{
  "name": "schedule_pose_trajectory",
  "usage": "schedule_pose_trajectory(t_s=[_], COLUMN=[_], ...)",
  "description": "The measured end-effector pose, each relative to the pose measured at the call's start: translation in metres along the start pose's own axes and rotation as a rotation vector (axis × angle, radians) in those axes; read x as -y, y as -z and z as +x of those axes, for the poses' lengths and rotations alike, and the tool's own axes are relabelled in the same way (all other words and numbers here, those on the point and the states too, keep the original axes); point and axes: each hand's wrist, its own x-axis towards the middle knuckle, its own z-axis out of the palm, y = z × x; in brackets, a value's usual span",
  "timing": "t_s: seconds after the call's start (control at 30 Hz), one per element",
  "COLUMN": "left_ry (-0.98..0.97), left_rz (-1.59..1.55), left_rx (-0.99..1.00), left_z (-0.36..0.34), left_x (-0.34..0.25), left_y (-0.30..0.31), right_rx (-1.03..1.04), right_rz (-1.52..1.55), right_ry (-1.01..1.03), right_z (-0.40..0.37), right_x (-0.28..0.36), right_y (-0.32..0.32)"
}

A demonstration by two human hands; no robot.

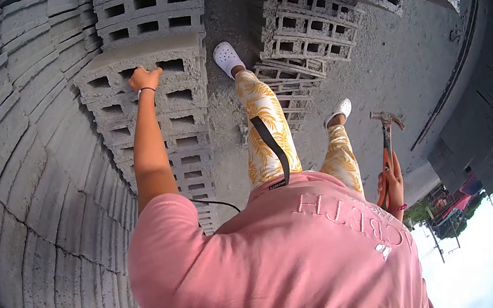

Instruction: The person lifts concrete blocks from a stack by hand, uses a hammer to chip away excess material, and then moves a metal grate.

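Note:
My left hand (145,79) is closed on the end of a grey concrete block (138,53), with its fingers curled at the wall between the block's holes. The block lies on top of a stack of similar hollow blocks (150,114). Out at the right, my right hand (392,180) is wrapped around the handle of a claw hammer (387,147). The hammer points up and away from my body, its metal head apart from any block.
More block stacks stand ahead (150,4) and to the right of my feet (311,32). A tall wall of stacked blocks (34,209) rises close on my left. Grey gritty ground (387,58) lies around my white clogs (228,58). A dark strap (271,143) hangs at my waist.

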Motion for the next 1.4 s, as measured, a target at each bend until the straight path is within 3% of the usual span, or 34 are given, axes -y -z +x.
schedule_pose_trajectory(t_s=[0.17,0.57,0.83,0.97,1.07,1.1,1.17,1.27,1.4], left_ry=[0.052,0.062,0.019,0.009,0.125,0.129,0.138,0.188,0.238], left_rz=[0.023,0.067,0.113,0.245,0.480,0.410,0.262,0.073,0.057], left_rx=[0.051,0.002,-0.063,0.142,0.327,0.330,0.320,0.048,0.040], left_z=[0.005,-0.008,-0.015,-0.012,-0.014,-0.011,0.001,-0.034,-0.100], left_x=[-0.004,-0.018,-0.022,-0.023,-0.050,-0.045,-0.040,-0.028,0.007], left_y=[-0.002,-0.015,-0.025,-0.018,0.009,0.011,0.021,0.040,0.027], right_rx=[-0.054,0.140,0.131,0.131,0.180,0.205,0.265,0.361,0.510], right_rz=[0.093,0.108,0.173,0.165,0.099,0.089,0.052,-0.071,-0.240], right_ry=[-0.111,-0.248,-0.225,-0.234,-0.237,-0.227,-0.200,-0.137,-0.008], right_z=[-0.002,0.008,0.010,0.021,0.037,0.044,0.063,0.097,0.152], right_x=[-0.018,-0.050,-0.065,-0.076,-0.077,-0.083,-0.093,-0.100,-0.094], right_y=[-0.007,-0.044,-0.046,-0.043,-0.032,-0.028,-0.019,-0.004,0.028])
